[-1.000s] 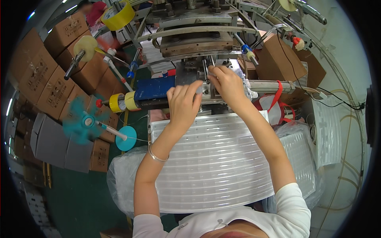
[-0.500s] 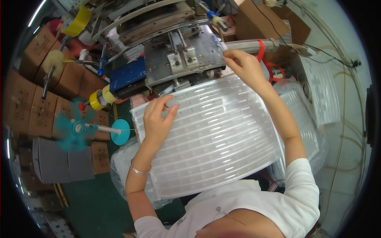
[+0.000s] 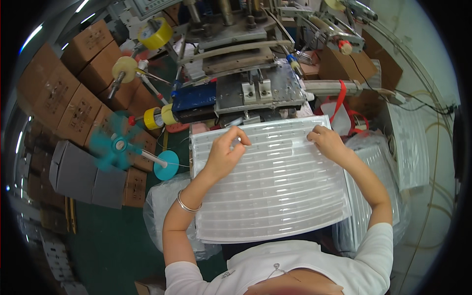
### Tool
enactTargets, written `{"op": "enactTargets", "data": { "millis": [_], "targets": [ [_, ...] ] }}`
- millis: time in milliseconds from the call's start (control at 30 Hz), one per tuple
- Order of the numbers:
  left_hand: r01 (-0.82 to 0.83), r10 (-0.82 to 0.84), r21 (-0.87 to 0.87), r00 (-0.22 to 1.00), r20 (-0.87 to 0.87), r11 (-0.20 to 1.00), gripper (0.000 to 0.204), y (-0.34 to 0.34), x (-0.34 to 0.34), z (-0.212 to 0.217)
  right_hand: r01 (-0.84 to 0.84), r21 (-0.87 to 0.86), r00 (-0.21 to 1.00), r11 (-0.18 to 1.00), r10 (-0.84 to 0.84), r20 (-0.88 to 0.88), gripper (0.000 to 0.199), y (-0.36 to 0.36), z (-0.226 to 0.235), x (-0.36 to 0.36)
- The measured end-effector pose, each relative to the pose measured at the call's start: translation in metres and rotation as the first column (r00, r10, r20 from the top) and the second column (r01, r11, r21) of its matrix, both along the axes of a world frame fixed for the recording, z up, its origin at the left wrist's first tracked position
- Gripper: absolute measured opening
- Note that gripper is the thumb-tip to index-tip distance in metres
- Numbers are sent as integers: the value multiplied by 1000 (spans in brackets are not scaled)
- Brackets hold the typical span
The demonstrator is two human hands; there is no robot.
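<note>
A large white translucent ribbed sheet, with rows of small flat pieces in its long strips, lies before me. My left hand is over its upper left part, thumb and forefinger bent together around a small pale, clear-looking piece, partly hidden by the fingers. Near the sheet's upper right corner, my right hand has its fingers curled down and drawn together at the strips. Whatever those fingertips grip is hidden. Just beyond the sheet's far edge stands a press machine with a metal plate bearing two silver brackets.
A turquoise fan spins at the left before stacked cartons. A blue block and yellow tape rolls adjoin the machine. More ribbed sheets lie at the right, near a red strap.
My right hand has come back from the machine plate to the sheet's upper right. My left hand has moved a little rightward over the sheet. The view has shifted, showing more of the machine.
</note>
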State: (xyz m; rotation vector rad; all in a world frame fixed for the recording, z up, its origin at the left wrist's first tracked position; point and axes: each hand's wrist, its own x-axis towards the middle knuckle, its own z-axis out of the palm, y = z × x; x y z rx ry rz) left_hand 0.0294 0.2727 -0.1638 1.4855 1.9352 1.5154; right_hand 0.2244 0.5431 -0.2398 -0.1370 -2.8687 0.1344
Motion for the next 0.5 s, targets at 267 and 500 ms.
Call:
{"op": "enactTargets", "data": {
  "millis": [267, 500],
  "targets": [
    [-32, 20, -40, 960, -278, 999, 9, 7, 3, -11, 25, -528, 975, 849, -138, -175, 19, -19, 59, -33],
    [-450, 302, 4, 592, -747, 893, 11, 2, -12, -60, -63, -655, 960, 753, -133, -246, 18, -34, 69, -61]
  ]
}}
